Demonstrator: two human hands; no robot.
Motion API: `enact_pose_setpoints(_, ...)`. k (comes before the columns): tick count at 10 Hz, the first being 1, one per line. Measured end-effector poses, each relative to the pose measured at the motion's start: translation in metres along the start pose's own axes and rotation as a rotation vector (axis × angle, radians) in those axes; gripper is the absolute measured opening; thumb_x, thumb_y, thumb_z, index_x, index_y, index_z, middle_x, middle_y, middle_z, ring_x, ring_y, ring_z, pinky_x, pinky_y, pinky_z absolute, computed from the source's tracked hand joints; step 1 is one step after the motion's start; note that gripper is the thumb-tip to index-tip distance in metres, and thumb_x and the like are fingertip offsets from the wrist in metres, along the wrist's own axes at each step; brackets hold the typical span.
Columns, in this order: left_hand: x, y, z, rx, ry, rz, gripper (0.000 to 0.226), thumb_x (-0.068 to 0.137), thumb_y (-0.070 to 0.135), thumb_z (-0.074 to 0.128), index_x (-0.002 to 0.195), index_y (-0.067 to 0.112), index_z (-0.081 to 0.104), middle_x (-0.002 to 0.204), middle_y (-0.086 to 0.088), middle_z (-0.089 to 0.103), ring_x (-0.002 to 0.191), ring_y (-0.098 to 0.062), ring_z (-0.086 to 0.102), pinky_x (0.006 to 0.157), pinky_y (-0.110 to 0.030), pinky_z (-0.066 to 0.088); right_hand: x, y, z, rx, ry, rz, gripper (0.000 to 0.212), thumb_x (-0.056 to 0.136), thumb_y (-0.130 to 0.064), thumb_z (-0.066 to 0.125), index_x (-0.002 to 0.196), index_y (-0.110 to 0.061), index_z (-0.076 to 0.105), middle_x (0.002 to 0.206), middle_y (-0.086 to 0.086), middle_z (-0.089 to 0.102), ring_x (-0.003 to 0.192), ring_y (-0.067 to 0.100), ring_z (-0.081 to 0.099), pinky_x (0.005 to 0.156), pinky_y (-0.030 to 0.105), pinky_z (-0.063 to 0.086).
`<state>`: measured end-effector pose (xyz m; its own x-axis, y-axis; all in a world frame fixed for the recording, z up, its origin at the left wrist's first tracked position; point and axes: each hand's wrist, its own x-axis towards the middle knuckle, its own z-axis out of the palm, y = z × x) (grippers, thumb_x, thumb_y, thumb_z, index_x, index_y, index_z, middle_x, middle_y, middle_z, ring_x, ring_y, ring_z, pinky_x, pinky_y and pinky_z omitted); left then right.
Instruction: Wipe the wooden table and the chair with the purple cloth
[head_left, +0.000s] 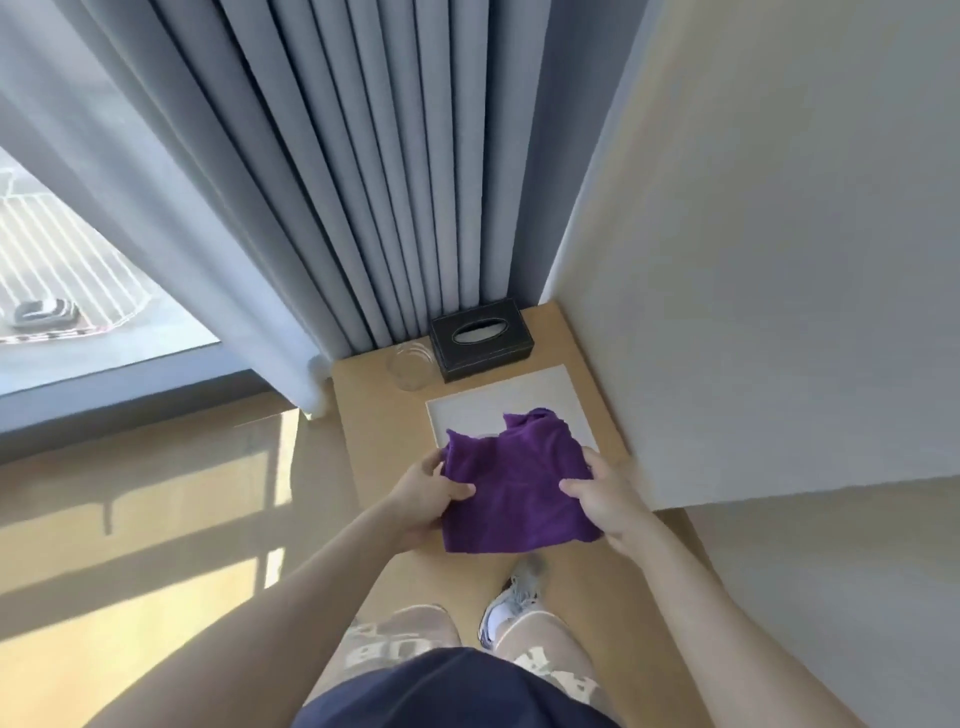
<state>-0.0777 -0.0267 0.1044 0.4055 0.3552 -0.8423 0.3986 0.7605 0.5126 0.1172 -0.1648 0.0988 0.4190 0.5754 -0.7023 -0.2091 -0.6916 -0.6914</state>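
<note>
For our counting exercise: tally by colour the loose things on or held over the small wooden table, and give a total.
Purple: 1, the cloth, held by both hands
Black: 1, the tissue box
Clear: 1, the glass dish
White: 1, the mat
Total: 4

You stand before the surface (363, 410), which sits in the corner between the curtain (363, 171) behind it and the wall (753, 260) on its right. At its back edge the tissue box (481, 339) stands against the curtain, the glass (412, 368) just left of it. Nearer you lies the mat (467, 410). Above its near part you hold the cloth (514, 488), your left hand (426, 493) on its left edge, your right hand (610, 499) on its right.
</note>
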Motion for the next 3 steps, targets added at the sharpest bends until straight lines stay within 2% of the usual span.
enact_pose_setpoints(1, 0.031, 0.017, 0.015, 0.012, 0.150, 0.080, 0.059, 0.088, -0.002, 0.069, 0.136, 0.025, 0.048, 0.110, -0.004, 0.070, 0.089, -0.018, 0.071, 0.066, -0.034, 0.059, 0.045, -0.021, -0.020, -0.052, -0.054, -0.011, 0.045, 0.093, -0.002, 0.054, 0.106, -0.044, 0.065, 0.110, -0.009, 0.074, 0.099, 0.014, 0.071, 0.082, 0.034, 0.059)
enact_pose_setpoints(2, 0.045, 0.039, 0.016, 0.156, 0.281, 0.095, 0.068, 0.088, 0.017, 0.075, 0.145, 0.023, 0.040, 0.117, -0.006, 0.064, 0.101, -0.021, 0.064, 0.094, -0.041, 0.053, 0.084, -0.043, -0.033, -0.270, -0.148, -0.001, 0.054, 0.094, -0.006, 0.058, 0.140, -0.034, 0.050, 0.138, -0.007, 0.059, 0.116, 0.017, 0.063, 0.086, 0.031, 0.054)
enact_pose_setpoints(3, 0.050, 0.054, 0.013, 0.217, 0.366, 0.080, 0.060, 0.089, 0.027, 0.073, 0.142, 0.020, 0.045, 0.123, -0.010, 0.061, 0.113, -0.026, 0.060, 0.102, -0.045, 0.050, 0.115, -0.057, -0.049, -0.584, -0.118, 0.015, 0.071, 0.095, -0.006, 0.058, 0.159, -0.014, 0.028, 0.160, 0.005, 0.036, 0.144, 0.027, 0.039, 0.113, 0.038, 0.037)
